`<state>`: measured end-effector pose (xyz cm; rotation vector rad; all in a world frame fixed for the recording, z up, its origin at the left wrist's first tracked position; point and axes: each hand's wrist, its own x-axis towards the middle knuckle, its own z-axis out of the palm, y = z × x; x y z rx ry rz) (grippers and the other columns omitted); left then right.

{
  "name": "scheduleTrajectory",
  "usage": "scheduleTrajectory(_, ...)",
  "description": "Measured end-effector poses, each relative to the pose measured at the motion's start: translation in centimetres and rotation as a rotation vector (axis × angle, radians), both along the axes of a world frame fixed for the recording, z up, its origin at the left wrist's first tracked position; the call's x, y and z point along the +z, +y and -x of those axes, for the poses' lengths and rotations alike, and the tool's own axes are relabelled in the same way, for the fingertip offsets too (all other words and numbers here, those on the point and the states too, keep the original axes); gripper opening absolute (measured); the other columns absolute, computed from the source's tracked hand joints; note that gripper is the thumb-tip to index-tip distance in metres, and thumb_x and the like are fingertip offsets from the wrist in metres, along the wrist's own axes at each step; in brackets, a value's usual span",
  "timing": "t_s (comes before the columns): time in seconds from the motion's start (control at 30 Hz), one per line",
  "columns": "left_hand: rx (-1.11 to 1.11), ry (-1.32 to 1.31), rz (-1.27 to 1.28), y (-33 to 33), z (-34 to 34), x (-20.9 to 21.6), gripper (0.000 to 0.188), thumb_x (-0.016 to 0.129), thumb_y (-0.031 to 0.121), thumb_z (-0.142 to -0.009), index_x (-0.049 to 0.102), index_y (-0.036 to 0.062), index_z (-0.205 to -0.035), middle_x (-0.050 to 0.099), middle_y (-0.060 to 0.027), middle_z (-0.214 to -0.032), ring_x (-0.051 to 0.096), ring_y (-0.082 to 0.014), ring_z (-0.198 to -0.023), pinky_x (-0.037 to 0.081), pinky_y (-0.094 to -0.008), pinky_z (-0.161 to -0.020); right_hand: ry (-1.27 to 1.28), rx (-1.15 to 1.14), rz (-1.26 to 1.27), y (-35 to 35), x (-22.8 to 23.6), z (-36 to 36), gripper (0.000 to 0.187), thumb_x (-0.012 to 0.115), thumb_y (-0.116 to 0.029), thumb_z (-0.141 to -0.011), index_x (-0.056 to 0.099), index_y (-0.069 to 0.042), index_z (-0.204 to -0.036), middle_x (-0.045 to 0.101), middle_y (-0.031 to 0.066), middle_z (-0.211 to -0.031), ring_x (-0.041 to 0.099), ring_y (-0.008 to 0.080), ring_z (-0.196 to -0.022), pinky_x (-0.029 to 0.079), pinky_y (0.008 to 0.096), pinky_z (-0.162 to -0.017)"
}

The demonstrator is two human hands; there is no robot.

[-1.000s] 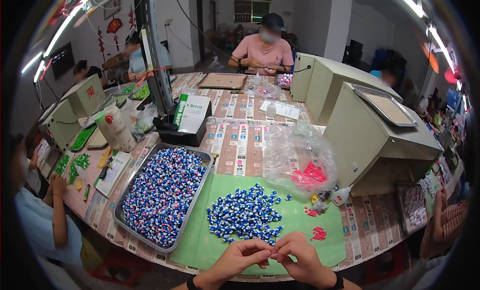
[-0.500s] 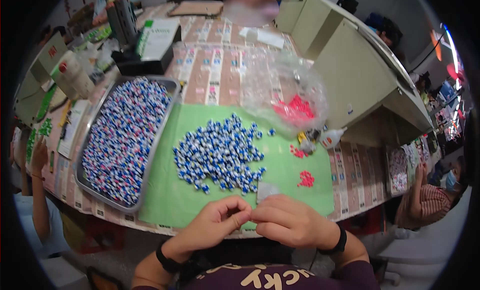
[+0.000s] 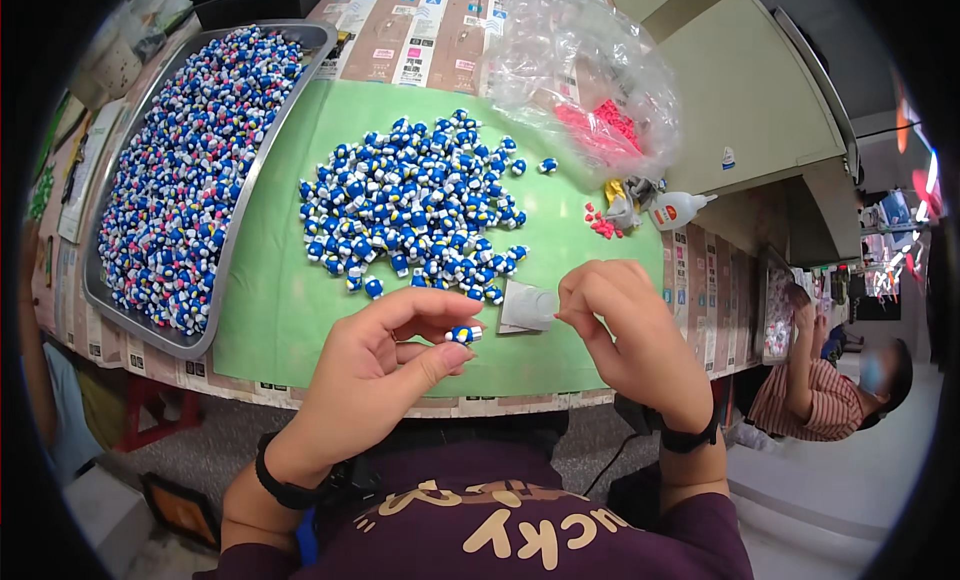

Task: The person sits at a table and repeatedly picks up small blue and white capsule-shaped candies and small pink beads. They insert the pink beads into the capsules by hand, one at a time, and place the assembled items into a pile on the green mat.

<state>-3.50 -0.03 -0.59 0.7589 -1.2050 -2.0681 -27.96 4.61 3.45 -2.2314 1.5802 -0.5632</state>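
A small blue-and-white plastic piece with a yellow mark (image 3: pixel 464 335) is pinched between the thumb and fingers of my left hand (image 3: pixel 385 355), above the front of the green mat. My right hand (image 3: pixel 630 330) is closed in a pinch, its fingertips beside a small greyish square with a translucent round shape on it (image 3: pixel 527 308). What those fingertips hold, if anything, is too small to make out. Beyond both hands spreads a loose heap of similar blue-and-white pieces (image 3: pixel 410 205). A little cluster of pink bits (image 3: pixel 602 222) lies on the mat's right side.
On the left stands a metal tray (image 3: pixel 225 235) full of blue, white and pink pieces. A clear plastic bag with pink bits (image 3: pixel 600 100) and a white squeeze bottle (image 3: pixel 678 210) sit at the right, near a beige metal cabinet (image 3: pixel 770 110). Another person (image 3: pixel 820 390) sits far right.
My hands were together at the mat's front edge and have moved apart. The left now shows the blue-and-white piece; the right has moved to the grey square. The view has tilted down.
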Motion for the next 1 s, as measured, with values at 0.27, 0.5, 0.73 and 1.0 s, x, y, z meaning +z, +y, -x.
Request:
scheduleTrajectory(0.27,0.006,0.057,-0.041,-0.4,-0.3,-0.6,0.025,0.063,-0.007,-0.089,0.06,-0.0056,-0.114,0.065,-0.0134,-0.111,0.067,-0.0183,-0.098,0.056,-0.0289,-0.086,0.024,-0.054,-0.096,-0.7,-0.2,0.5,0.022,0.057,0.011,-0.071,0.048,-0.006,-0.081,0.05,0.0052,-0.076,0.055,0.0258,-0.078,0.039,0.0346,-0.083)
scheduleTrajectory(0.5,0.032,0.14,-0.074,-0.2,0.3,-1.0,0.023,0.069,-0.008,-0.085,0.062,-0.0035,-0.107,0.064,-0.0096,-0.108,0.065,-0.0143,-0.099,0.055,-0.0263,-0.087,-0.46,-0.162,-0.167,0.2,1.3,-1.3,0.03,0.064,0.013,-0.082,0.043,-0.008,-0.079,0.06,0.0087,-0.092,0.056,0.0172,-0.081,0.044,0.0318,-0.078)
scheduleTrajectory(0.73,0.136,0.175,-0.027,0.3,1.4,0.5,0.025,0.07,-0.014,-0.079,0.06,-0.0016,-0.098,0.064,-0.0141,-0.104,0.065,-0.0174,-0.095,0.057,-0.0295,-0.083,-0.579,-0.116,0.038,0.8,1.2,-4.9,0.028,0.068,0.008,-0.08,0.048,-0.01,-0.078,0.063,0.0044,-0.089,0.058,0.0188,-0.079,0.039,0.0329,-0.081)
scheduleTrajectory(1.0,0.199,0.116,0.271,1.0,1.4,0.1,0.018,0.072,-0.011,-0.081,0.065,-0.0032,-0.096,0.066,-0.0121,-0.102,0.067,-0.0158,-0.093,0.058,-0.0265,-0.078,-0.503,-0.136,0.153,1.2,0.1,-5.9,0.028,0.069,0.008,-0.08,0.048,-0.011,-0.078,0.062,0.0032,-0.088,0.057,0.0191,-0.077,0.038,0.0339,-0.08)
